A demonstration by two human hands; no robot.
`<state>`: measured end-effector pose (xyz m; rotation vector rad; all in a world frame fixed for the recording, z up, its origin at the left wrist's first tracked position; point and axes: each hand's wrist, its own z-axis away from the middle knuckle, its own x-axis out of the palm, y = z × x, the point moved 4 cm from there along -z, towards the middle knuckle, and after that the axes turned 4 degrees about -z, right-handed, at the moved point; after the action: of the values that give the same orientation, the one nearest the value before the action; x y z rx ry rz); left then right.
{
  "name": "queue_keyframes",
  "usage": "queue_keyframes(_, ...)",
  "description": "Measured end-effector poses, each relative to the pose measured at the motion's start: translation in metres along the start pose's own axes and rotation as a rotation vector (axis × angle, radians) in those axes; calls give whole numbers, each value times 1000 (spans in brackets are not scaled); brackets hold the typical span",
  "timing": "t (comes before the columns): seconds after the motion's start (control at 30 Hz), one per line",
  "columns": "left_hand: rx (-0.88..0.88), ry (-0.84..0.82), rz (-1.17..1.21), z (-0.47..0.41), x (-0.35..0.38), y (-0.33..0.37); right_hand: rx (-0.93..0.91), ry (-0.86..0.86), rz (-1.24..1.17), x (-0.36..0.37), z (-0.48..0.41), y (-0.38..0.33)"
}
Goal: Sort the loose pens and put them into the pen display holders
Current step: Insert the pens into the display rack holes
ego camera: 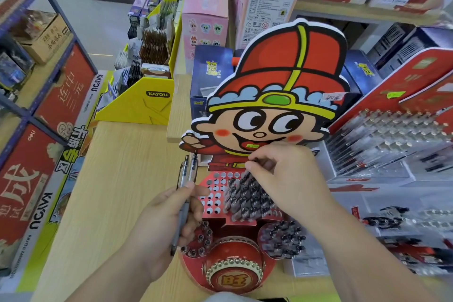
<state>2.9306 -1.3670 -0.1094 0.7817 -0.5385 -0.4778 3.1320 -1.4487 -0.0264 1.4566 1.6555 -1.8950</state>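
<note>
A red cardboard pen display holder (215, 180) shaped like a cartoon boy in a red hat stands on the wooden table in front of me. Its sloped panel has rows of round holes; the right part is packed with black pens (247, 200), the left holes are bare. My left hand (169, 218) grips two clear loose pens (187, 179) upright, just left of the panel. My right hand (284, 179) pinches the top of one black pen (251, 170) at the upper edge of the packed rows. Two side cups below, the left cup (199, 240) and the right cup (284, 240), also hold pens.
A second red pen display (392, 135) with many pens stands to the right. A yellow card display box (137, 103) sits at the back left of the table (115, 191). Pink boxes (206, 17) and dark blue boxes (208, 73) stand behind the holder. Shelving runs along the left.
</note>
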Motion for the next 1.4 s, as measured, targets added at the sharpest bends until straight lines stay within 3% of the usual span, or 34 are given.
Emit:
queue_keyframes(0.23, 5, -31, 21, -1, 0, 1, -17, -102, 99, 15, 3, 2)
queue_keyframes(0.5, 20, -38, 4, 1, -2, 1, 92, -171, 149, 17, -2, 4)
queue_keyframes(0.9, 45, -103, -17, 11, 6, 8, 138, -216, 105, 17, -1, 4)
queue_keyframes(1.13, 86, -243, -65, 21, 23, 16, 131, -54, -275, -7, 17, 0)
queue_keyframes(1.4, 117, -336, -200, 27, 48, 23, 189, -194, -768, -5, 33, -7)
